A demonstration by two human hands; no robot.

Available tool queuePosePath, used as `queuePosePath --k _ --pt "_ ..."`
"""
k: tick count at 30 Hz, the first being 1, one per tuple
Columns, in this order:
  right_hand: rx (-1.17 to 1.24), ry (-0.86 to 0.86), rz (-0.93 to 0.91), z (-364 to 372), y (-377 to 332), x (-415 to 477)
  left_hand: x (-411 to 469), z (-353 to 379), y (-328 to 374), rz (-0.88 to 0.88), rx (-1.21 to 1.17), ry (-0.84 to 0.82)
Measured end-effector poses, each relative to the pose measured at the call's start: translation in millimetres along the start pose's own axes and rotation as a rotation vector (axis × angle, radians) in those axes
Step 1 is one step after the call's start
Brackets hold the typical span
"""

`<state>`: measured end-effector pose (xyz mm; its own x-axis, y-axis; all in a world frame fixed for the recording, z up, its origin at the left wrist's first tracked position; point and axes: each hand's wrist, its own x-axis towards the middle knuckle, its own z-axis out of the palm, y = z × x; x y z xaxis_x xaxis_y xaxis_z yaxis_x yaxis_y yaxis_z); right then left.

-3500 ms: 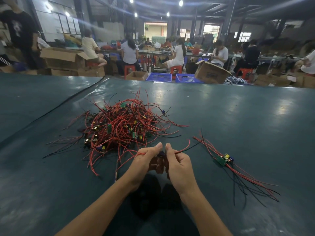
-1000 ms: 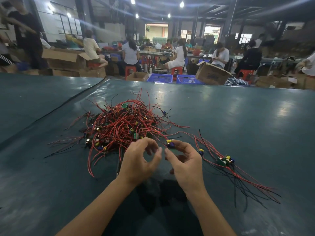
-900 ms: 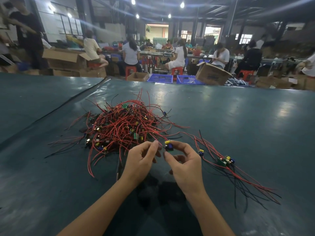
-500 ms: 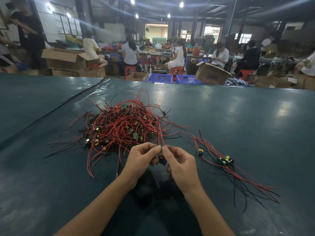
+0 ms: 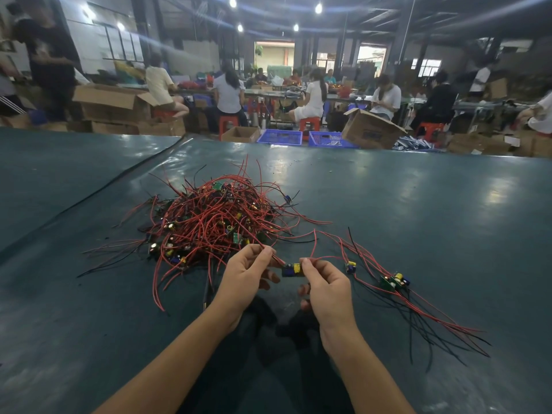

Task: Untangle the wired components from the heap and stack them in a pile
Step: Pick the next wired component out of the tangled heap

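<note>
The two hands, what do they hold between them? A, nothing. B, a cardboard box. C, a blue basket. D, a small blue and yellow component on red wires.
D: the left hand and the right hand each pinch a red wire of the wired component.

Two hands, one left hand [image 5: 245,274] and one right hand [image 5: 327,283], are over one table [image 5: 418,204]. One component [image 5: 291,269] is pinched between them. One tangled heap [image 5: 215,222] holds too many wired components to count. One small pile [image 5: 394,282] shows at least two. Beyond the table are two blue baskets [image 5: 280,136] and at least three red stools [image 5: 228,122].
</note>
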<state>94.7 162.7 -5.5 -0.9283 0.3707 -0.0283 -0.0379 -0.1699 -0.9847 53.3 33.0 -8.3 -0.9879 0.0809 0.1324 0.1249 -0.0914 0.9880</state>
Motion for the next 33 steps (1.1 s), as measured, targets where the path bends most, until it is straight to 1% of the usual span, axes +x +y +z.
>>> queuePosePath --k 4,8,12,15,17,19,21,24,27,33 --pt "-0.012 0.012 -0.007 0.4 -1.2 -0.4 0.7 -0.1 0.2 -0.033 -0.046 0.031" --pt "0.035 0.055 -0.002 -0.5 -3.8 -0.2 1.8 0.9 0.9 -0.080 -0.129 0.041" --pt "0.025 0.046 -0.032 -1.6 -5.9 -0.7 0.0 1.3 4.0 -0.099 -0.187 -0.025" --pt "0.010 -0.011 -0.065 0.8 -6.0 -3.2 -4.1 1.2 5.3 -0.086 -0.125 -0.141" --pt "-0.031 -0.039 -0.117 2.7 -4.4 -5.5 -6.0 2.6 3.1 -0.045 -0.034 -0.199" --pt "-0.062 -0.032 -0.171 3.6 -2.7 -6.3 -6.3 3.4 1.5 0.002 0.038 -0.210" --pt "-0.073 -0.005 -0.187 3.4 -2.2 -5.7 -6.1 2.6 1.0 0.031 0.076 -0.214" --pt "-0.071 0.023 -0.170 2.6 -1.7 -3.7 -7.5 2.3 1.5 0.063 0.108 -0.234" --pt "-0.042 0.009 -0.113 2.3 -1.9 -3.9 -8.7 2.8 1.6 0.072 0.114 -0.252" --pt "-0.018 0.006 -0.059 3.3 -5.3 -5.0 -8.2 2.5 0.1 0.067 0.134 -0.255"
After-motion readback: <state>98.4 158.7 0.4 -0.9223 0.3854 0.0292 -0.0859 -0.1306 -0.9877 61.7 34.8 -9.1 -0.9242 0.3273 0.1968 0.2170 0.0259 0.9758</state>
